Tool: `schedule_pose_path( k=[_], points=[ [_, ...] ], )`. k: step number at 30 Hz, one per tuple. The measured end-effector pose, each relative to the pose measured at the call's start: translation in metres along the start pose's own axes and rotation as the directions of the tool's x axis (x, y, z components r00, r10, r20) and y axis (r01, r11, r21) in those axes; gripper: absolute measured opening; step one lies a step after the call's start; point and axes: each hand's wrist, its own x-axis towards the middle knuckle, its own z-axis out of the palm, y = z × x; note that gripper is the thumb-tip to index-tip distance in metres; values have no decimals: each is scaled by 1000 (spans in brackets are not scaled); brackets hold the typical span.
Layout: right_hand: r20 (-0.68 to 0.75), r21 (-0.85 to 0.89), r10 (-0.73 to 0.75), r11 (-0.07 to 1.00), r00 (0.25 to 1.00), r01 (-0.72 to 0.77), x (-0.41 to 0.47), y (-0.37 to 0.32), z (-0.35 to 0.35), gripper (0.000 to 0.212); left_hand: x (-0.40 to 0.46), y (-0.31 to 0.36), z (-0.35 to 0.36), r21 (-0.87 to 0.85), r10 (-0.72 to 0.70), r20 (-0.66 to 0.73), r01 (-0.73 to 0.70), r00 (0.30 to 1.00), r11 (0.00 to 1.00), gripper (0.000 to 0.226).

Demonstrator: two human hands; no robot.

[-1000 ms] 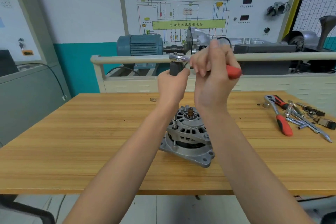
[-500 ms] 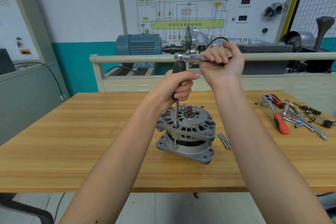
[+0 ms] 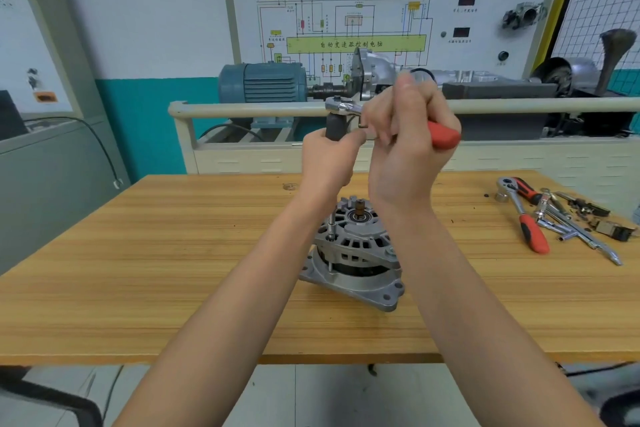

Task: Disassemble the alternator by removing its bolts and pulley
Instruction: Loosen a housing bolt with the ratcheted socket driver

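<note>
The grey alternator (image 3: pixel 356 253) stands on the wooden table (image 3: pixel 173 270), shaft end up, with no pulley on its shaft. A thin extension bar (image 3: pixel 331 227) rises from a bolt on its left rim. My left hand (image 3: pixel 329 159) grips the dark grey handle (image 3: pixel 336 126) on top of that bar. A ratchet head (image 3: pixel 341 106) sits on the handle's top. My right hand (image 3: pixel 407 146) holds the ratchet's red handle (image 3: pixel 445 135), which points right.
At the table's right lie a second red-handled ratchet (image 3: pixel 526 218), several sockets and extension bars (image 3: pixel 571 225) and small parts. Behind the table run a cream rail (image 3: pixel 242 111), a blue motor (image 3: pixel 263 81) and a wiring board.
My right hand has swung the ratchet handle back and forth: it pointed right, went up behind the rail, and now points right again. The left hand kept its grip.
</note>
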Motion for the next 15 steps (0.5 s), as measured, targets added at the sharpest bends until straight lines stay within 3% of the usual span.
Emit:
schedule_pose_path(
  k=[3, 6, 8, 11, 15],
  points=[
    [-42, 309, 280, 916, 959, -254, 20, 0, -13, 48, 4, 4, -16, -23, -18, 254, 25, 967, 999, 37],
    [-70, 649, 623, 622, 779, -439, 40, 6, -32, 53, 7, 7, -26, -25, -13, 451, 27, 893, 999, 36],
    [-49, 747, 716, 489, 697, -450, 48, 11, -38, 51, 7, 8, -25, -31, -21, 524, 44, 852, 999, 40],
    [-83, 753, 717, 500, 692, -428, 49, 14, -38, 50, 8, 5, -20, -68, -45, 528, 95, 848, 993, 50],
    [-125, 600, 569, 696, 813, -395, 34, 10, -30, 53, 7, 2, -16, -86, -57, 348, 93, 936, 992, 48]
  ],
)
